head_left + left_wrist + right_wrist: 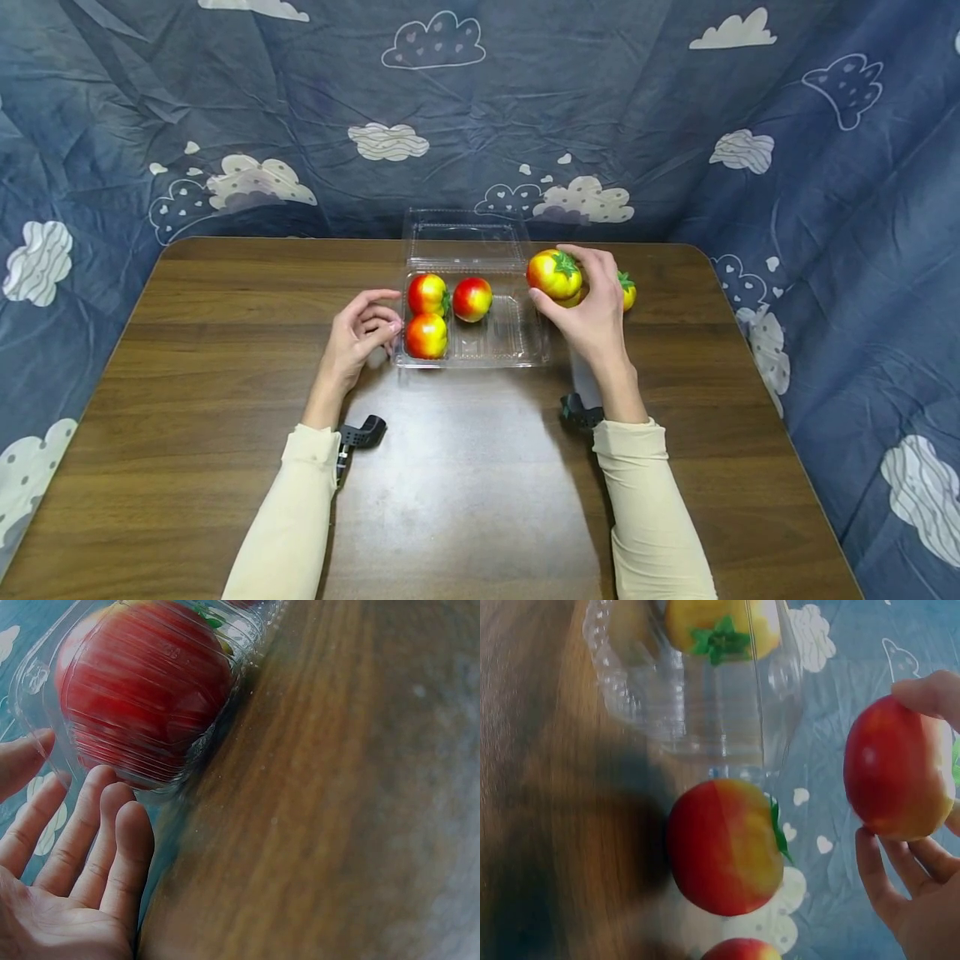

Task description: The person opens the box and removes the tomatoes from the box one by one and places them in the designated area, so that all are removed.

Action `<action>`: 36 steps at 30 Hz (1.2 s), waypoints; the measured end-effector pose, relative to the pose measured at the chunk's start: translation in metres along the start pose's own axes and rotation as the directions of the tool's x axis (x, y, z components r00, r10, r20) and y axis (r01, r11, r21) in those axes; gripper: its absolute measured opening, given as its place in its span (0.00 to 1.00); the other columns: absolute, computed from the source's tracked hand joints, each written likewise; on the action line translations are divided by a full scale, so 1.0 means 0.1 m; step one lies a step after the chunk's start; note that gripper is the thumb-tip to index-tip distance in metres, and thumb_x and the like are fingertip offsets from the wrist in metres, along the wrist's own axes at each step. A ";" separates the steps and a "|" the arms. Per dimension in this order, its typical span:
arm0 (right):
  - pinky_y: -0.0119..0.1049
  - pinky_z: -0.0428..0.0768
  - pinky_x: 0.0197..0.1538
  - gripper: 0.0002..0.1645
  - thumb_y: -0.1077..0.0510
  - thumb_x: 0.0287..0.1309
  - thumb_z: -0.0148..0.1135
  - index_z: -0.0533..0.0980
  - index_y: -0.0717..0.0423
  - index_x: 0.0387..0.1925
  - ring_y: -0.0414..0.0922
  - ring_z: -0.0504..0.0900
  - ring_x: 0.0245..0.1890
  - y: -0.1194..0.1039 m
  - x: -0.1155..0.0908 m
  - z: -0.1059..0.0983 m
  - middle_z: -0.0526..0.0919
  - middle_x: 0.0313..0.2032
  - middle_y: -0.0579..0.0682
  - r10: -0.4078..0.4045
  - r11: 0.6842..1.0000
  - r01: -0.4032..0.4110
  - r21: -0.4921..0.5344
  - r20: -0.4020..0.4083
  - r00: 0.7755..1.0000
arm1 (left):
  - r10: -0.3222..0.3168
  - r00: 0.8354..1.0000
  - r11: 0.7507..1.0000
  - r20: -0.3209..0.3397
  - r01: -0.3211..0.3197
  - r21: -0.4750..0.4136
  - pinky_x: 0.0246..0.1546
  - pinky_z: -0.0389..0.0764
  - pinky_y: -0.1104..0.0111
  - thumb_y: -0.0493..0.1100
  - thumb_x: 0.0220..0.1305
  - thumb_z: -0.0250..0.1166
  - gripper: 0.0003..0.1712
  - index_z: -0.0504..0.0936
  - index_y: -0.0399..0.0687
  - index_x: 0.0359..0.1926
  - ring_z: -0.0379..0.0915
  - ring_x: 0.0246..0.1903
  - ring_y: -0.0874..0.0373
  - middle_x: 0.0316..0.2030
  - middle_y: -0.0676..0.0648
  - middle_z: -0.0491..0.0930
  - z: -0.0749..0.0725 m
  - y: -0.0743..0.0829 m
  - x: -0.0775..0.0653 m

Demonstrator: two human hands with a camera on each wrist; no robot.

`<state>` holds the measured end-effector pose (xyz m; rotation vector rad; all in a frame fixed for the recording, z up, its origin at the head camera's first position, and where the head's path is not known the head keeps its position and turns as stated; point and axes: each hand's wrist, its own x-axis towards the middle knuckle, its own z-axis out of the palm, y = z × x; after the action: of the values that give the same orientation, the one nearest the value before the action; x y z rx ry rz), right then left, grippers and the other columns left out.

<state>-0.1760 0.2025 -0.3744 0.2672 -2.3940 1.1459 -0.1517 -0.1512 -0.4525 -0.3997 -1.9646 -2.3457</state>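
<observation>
My right hand point(597, 321) holds a red-and-yellow tomato point(551, 272) with a green leafy top, thumb on one side and fingers on the other, raised just right of a clear plastic clamshell box point(501, 337). In the right wrist view the held tomato point(892, 772) shows its red side. The left hand point(356, 332) is at the box's left side, its fingers loosely extended; in the left wrist view the fingertips point(135, 825) are right at the plastic wall. Inside the box sit three tomatoes: two at the left point(427, 295) point(426, 337) and another tomato point(472, 300) in the back middle.
The box's clear lid point(467, 237) stands open at the back. Another tomato point(628, 292) shows behind the right hand, and a further tomato point(727, 847) stands on the wooden table point(465, 483) beside the box. A blue cloud-patterned cloth point(322, 100) hangs behind the table.
</observation>
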 end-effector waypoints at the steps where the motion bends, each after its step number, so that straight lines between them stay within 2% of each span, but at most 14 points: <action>1: 0.48 0.73 0.59 0.40 0.46 0.48 0.83 0.80 0.49 0.63 0.50 0.74 0.59 0.01 0.00 0.00 0.76 0.57 0.55 0.000 1.000 0.000 -0.009 -0.005 1.000 | -0.001 1.000 1.000 -0.001 0.001 0.000 0.19 0.83 0.66 0.21 0.64 0.64 0.27 0.76 0.28 0.64 0.77 0.24 0.53 0.35 0.45 0.84 0.00 0.00 0.00; 10: 0.52 0.73 0.63 0.39 0.50 0.48 0.83 0.79 0.50 0.63 0.52 0.72 0.62 0.08 0.02 -0.06 0.76 0.59 0.57 0.025 0.999 -0.028 -0.043 -0.065 0.998 | 0.006 1.000 1.000 0.008 -0.006 -0.009 0.20 0.83 0.67 0.22 0.64 0.65 0.27 0.75 0.27 0.64 0.77 0.23 0.53 0.35 0.44 0.84 0.00 -0.01 0.00; 20: 0.51 0.71 0.64 0.40 0.52 0.47 0.84 0.79 0.51 0.63 0.54 0.70 0.62 0.22 0.06 -0.18 0.75 0.58 0.59 0.052 0.996 -0.060 -0.063 -0.127 0.991 | 0.000 1.000 1.000 -0.006 0.000 -0.010 0.21 0.83 0.69 0.22 0.64 0.64 0.27 0.75 0.28 0.64 0.78 0.24 0.57 0.35 0.47 0.84 0.00 -0.01 0.00; 27: 0.51 0.70 0.67 0.41 0.52 0.48 0.83 0.78 0.49 0.65 0.54 0.70 0.64 0.36 0.08 -0.36 0.74 0.61 0.58 0.132 0.984 -0.151 -0.095 -0.180 0.975 | -0.002 1.000 1.000 0.001 0.002 -0.017 0.21 0.83 0.69 0.23 0.65 0.65 0.27 0.75 0.27 0.64 0.78 0.23 0.57 0.34 0.44 0.84 0.00 -0.01 0.00; 36: 0.49 0.68 0.69 0.41 0.48 0.51 0.82 0.77 0.48 0.66 0.52 0.70 0.66 0.54 0.07 -0.57 0.75 0.62 0.56 0.160 0.971 -0.200 -0.128 -0.267 0.950 | -0.010 1.000 1.000 -0.004 0.010 -0.007 0.21 0.84 0.67 0.24 0.65 0.66 0.27 0.75 0.28 0.65 0.78 0.23 0.54 0.34 0.44 0.84 0.00 0.00 0.00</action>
<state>-0.1833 0.2812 -0.3773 -0.1464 -2.2945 0.9967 -0.1516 -0.1515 -0.4530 -0.3867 -1.9619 -2.3577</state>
